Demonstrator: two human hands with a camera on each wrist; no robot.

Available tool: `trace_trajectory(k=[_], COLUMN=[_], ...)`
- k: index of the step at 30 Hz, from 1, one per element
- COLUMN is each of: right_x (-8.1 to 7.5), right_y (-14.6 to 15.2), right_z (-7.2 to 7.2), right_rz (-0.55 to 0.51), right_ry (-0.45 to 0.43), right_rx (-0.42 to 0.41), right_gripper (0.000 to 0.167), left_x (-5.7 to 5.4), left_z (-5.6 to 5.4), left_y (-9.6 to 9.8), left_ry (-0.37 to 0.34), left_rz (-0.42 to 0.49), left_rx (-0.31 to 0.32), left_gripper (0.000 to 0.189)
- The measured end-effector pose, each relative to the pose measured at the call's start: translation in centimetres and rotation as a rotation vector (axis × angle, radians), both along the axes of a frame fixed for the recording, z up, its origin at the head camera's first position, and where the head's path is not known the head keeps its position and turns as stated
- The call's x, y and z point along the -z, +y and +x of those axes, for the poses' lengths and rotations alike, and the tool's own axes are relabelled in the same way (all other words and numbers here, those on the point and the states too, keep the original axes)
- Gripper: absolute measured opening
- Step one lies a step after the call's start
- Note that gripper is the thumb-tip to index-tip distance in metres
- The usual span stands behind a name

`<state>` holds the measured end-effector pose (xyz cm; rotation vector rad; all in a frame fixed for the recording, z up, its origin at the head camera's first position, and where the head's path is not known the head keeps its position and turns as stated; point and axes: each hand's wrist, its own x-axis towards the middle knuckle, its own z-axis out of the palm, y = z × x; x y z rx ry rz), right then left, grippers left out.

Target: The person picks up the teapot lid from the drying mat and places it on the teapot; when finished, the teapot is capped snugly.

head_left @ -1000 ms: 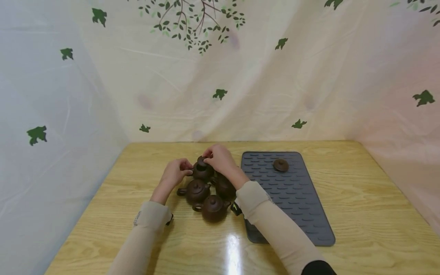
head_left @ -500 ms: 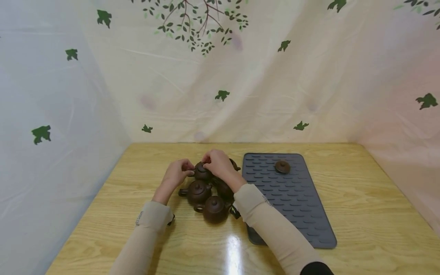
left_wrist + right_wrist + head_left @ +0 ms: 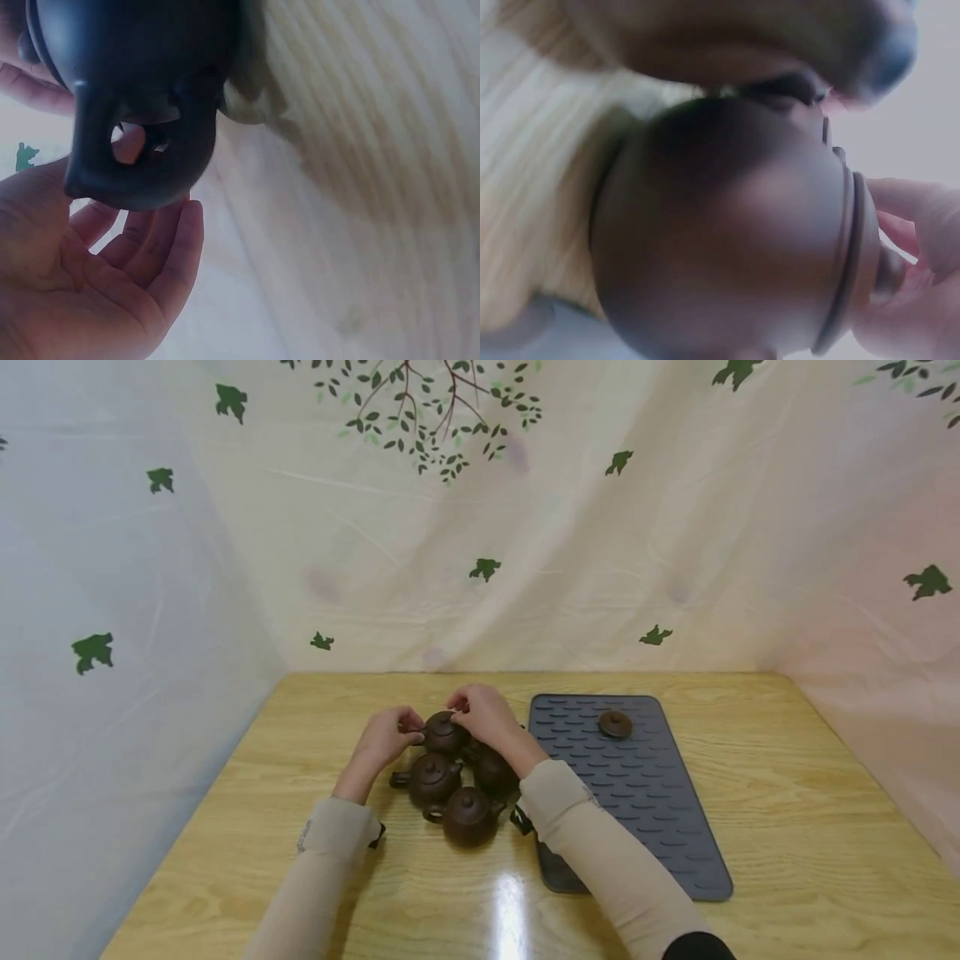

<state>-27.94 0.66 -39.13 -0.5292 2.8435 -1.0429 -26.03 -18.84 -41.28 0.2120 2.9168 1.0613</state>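
Observation:
A dark brown clay teapot [image 3: 444, 739] stands at the far end of a tight cluster, its lid [image 3: 442, 718] seated on it. My left hand [image 3: 381, 739] pinches its handle from the left. At the lid's right edge is my right hand [image 3: 486, 718], fingers bent loosely and the knob showing beside them. Nearer teapots stand at the middle left [image 3: 433, 781] and front [image 3: 468, 817], both lidded. Another teapot [image 3: 491, 770] is partly covered by my right forearm. Foreground teapots partly screen both hands in the left wrist view [image 3: 142, 45] and right wrist view [image 3: 727, 240].
To the right lies a dark grey ribbed mat [image 3: 637, 793] with a loose brown teapot lid [image 3: 615, 723] near its far end. The wooden table [image 3: 420, 902] meets a pale, leaf-printed cloth [image 3: 480, 618] at the back. My right arm crosses the mat's left edge.
My right hand has brought the lid down onto the far teapot and shifted slightly right, off its knob. My left hand stays at the handle.

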Motion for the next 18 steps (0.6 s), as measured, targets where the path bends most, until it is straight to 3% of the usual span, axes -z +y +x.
trace_trajectory(k=[8,18], right_x=[-0.3,-0.4], right_y=[3.0,8.2], right_z=[-0.4,-0.6], right_rz=[-0.014,-0.039], right_ry=[-0.006,0.025], right_rx=[0.062,0.118], right_gripper=[0.021,0.022], left_x=[-1.4,-3.3], left_z=[-0.1,-0.7], left_y=[1.0,3.1], left_ry=[-0.035,0.014], left_rz=[0.046,0.03], left_rx=[0.003,0.059], left_gripper=[0.023,0.029])
